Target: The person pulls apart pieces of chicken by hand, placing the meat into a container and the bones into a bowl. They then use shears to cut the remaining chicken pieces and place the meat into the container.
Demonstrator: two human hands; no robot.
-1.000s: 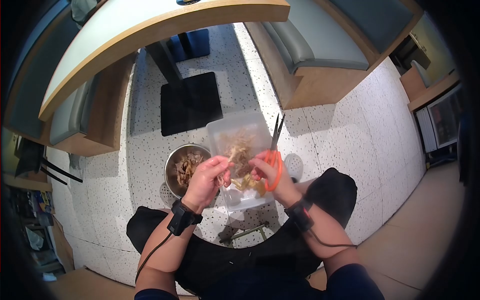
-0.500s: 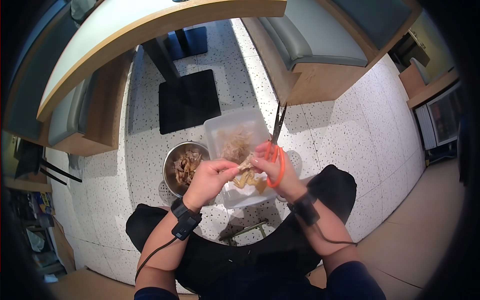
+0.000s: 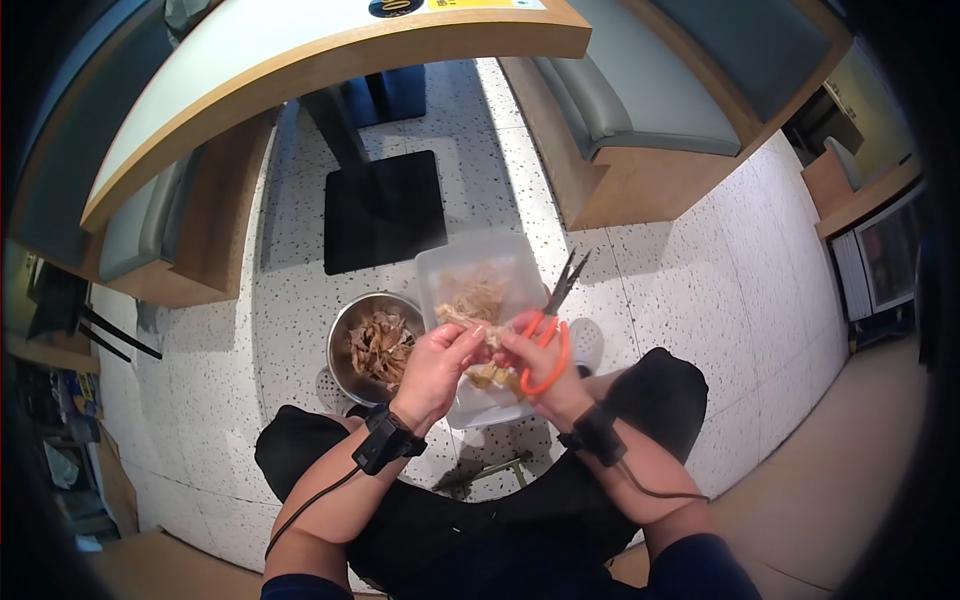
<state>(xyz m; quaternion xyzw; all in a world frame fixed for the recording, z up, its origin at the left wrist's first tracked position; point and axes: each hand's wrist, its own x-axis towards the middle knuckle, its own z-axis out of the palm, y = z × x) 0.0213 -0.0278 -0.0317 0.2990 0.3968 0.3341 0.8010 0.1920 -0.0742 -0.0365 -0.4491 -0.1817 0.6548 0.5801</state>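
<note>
Over the translucent plastic container [image 3: 515, 257], my left hand [image 3: 436, 368] pinches a pale piece of meat [image 3: 492, 340], which looks like cooked chicken. Fingers of my right hand [image 3: 548, 365] are closed at the other end of that piece. Scissors [image 3: 566, 284] with orange handles hang on my right hand, blades pointing away up and right. Inside the container lie pale shreds [image 3: 474, 296] at the far end and yellowish pieces [image 3: 490, 378] nearer me, partly hidden by my hands. Left of it stands a metal bowl [image 3: 336, 352] holding brown pieces [image 3: 378, 346].
A table [image 3: 330, 50] with a black pedestal base [image 3: 385, 215] stands ahead. Padded benches [image 3: 650, 120] flank it on both sides. My knees [image 3: 660, 400] are on either side of the container. The floor [image 3: 690, 270] is speckled white.
My hands have come slightly closer together around the meat piece. The scissors' blades have tilted further right. The view has shifted a little, showing more of the tabletop.
</note>
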